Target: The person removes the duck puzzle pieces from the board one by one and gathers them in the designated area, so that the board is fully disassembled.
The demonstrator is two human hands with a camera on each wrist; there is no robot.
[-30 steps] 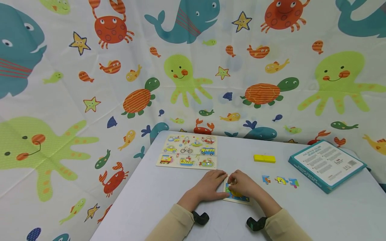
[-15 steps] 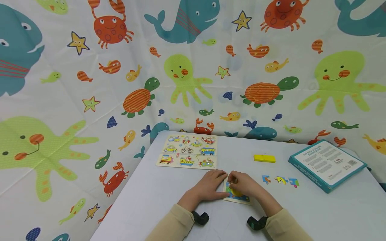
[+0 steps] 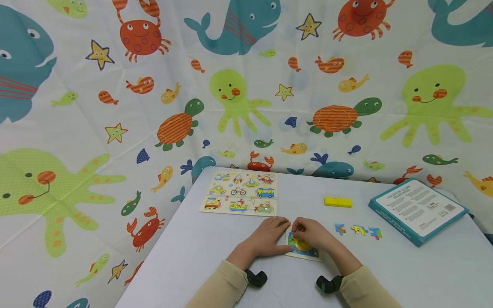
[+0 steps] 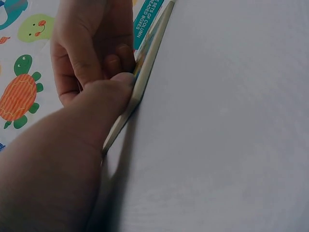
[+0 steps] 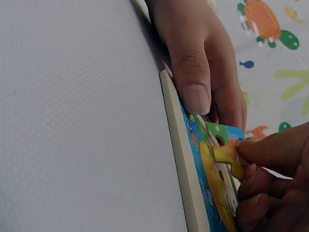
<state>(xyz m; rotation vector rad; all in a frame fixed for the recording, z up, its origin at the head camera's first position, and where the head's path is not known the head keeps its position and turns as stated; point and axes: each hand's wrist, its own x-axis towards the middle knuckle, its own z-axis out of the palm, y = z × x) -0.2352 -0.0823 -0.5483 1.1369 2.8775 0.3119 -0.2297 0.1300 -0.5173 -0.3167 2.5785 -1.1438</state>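
White table, right grip pinching puzzle piece, left grip outspread, board partly hidden

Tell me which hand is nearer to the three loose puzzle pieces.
The right. The right hand is just left of the loose pieces, over the small puzzle board; the left hand is farther left, at the board's left side.

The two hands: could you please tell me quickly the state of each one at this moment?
Left hand: open, resting against the jigsaw puzzle board.
Right hand: closed, pinching a partly yellow jigsaw piece.
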